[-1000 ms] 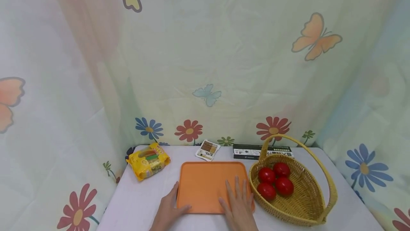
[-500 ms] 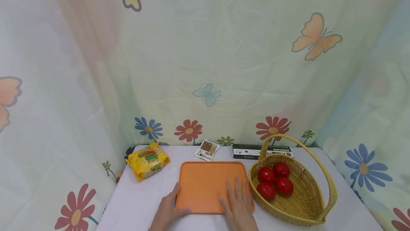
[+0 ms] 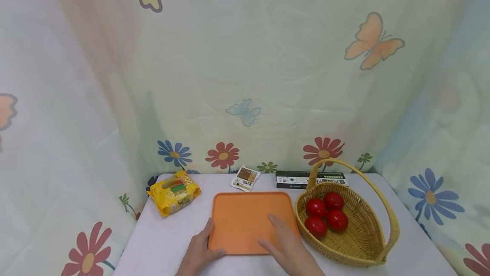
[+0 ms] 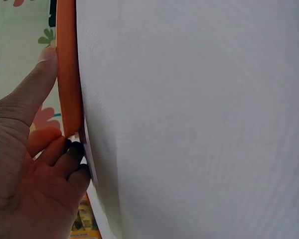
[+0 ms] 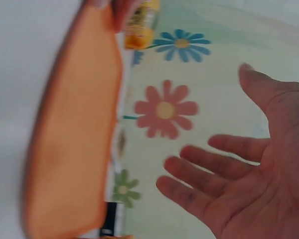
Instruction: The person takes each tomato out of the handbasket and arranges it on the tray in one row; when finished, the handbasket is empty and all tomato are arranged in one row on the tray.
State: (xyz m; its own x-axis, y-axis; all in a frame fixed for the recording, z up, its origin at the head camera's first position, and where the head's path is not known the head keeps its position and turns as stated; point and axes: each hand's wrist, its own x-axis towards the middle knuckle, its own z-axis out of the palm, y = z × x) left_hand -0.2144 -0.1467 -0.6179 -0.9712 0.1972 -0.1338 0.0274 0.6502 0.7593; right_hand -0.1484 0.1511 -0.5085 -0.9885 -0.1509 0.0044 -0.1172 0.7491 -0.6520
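An orange rectangular tray lies flat on the white table. My left hand rests at its near left corner, thumb along the front edge and fingers beside the left edge. In the left wrist view, the left thumb touches the tray's side, and the other fingers are loosely bent near the corner. My right hand hovers over the tray's near right part with nothing in it. Its palm and spread fingers appear apart from the tray in the right wrist view.
Right of the tray stands a woven basket with a tall handle, holding several red round objects. A yellow packet lies at the back left. A small white-and-brown packet and a dark flat box lie behind the tray.
My right hand has lifted off the tray and turned on its side, shifting slightly right. The left hand stays at the tray's corner. The head view has shifted slightly.
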